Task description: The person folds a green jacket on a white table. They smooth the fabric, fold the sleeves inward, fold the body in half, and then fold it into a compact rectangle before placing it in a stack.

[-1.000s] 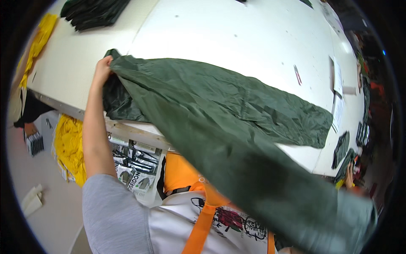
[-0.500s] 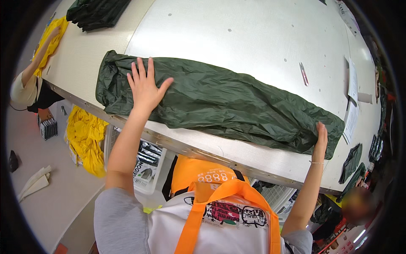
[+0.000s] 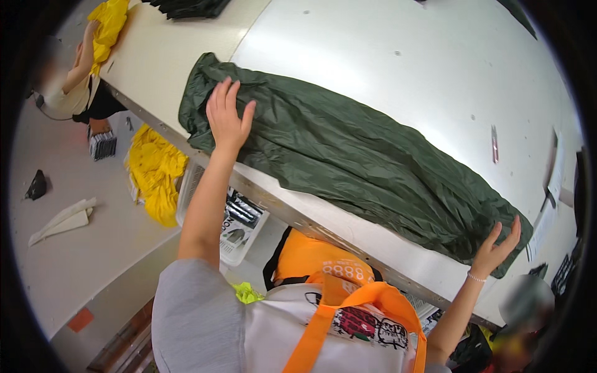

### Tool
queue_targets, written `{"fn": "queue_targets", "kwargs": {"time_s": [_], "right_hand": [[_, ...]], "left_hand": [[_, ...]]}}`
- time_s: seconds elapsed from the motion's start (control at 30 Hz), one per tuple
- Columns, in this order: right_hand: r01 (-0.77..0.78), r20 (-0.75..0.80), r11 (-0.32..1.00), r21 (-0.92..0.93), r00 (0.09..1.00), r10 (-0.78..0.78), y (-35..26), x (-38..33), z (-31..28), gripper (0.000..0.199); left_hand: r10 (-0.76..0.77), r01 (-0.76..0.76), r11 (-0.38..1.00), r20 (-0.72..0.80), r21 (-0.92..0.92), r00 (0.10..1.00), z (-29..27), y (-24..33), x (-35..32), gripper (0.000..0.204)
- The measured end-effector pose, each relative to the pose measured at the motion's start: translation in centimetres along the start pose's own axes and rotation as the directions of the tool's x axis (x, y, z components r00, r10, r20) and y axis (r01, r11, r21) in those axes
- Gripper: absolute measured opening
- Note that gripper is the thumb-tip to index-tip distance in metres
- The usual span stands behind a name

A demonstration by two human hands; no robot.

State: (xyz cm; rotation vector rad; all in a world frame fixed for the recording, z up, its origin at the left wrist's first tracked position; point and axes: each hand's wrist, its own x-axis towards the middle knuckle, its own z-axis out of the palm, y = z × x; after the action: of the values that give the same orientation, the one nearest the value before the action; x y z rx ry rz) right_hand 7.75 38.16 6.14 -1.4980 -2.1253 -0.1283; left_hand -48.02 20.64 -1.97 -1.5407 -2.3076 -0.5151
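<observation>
A long strip of dark green, thin, crinkled fabric (image 3: 348, 149) lies folded across the white table, from upper left to lower right. It looks like a folded garment, though its kind does not show. Resting on its left end, my left hand (image 3: 229, 118) has its fingers apart and bent a little. At the other end my right hand (image 3: 495, 248) is over the fabric's near corner, thumb and fingers spread, with nothing gripped. A bracelet circles that wrist.
Small scissors (image 3: 494, 144) lie on the white table (image 3: 373, 62) beyond the fabric. Papers (image 3: 542, 230) lie at the right edge. Black folded cloth (image 3: 193, 6) is at the far left. A co-worker's hand (image 3: 92, 30) holds yellow fabric (image 3: 109, 28). Below the table stands a white basket (image 3: 239, 248).
The view has turned, so everything sits lower and further right. My left fingers have drawn in from a flat spread. My right hand has opened its thumb away from its fingers.
</observation>
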Motion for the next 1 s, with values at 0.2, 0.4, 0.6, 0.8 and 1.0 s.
{"fn": "queue_targets", "kwargs": {"time_s": [0.2, 0.4, 0.6, 0.8, 1.0], "right_hand": [[0.269, 0.556, 0.930, -0.249, 0.826, -0.090, -0.5, -2.3, 7.2, 0.046], [0.089, 0.501, 0.994, -0.069, 0.864, -0.043, 1.4, -4.6, 12.4, 0.051], [0.097, 0.478, 0.993, -0.068, 0.877, -0.053, 4.1, -6.3, 12.6, 0.050], [0.103, 0.500, 0.994, -0.037, 0.863, -0.071, 3.4, -6.0, 13.0, 0.047], [0.162, 0.490, 0.986, -0.043, 0.863, -0.121, 3.7, -6.7, 12.1, 0.049]], "left_hand": [[-0.095, 0.031, 0.983, 0.356, 0.181, 0.930, 7.0, -7.8, 1.0, 0.068], [-0.057, 0.085, 0.995, 0.400, -0.053, 0.915, 6.1, -8.9, 3.6, 0.068], [0.081, -0.019, 0.984, 0.348, -0.179, 0.934, -4.5, -13.0, -0.1, 0.045], [-0.017, -0.005, 0.999, 0.509, 0.043, 0.860, -3.7, -15.4, -3.3, 0.033], [-0.334, 0.090, 0.914, 0.605, 0.396, 0.723, -2.5, -13.8, 0.0, 0.066]]}}
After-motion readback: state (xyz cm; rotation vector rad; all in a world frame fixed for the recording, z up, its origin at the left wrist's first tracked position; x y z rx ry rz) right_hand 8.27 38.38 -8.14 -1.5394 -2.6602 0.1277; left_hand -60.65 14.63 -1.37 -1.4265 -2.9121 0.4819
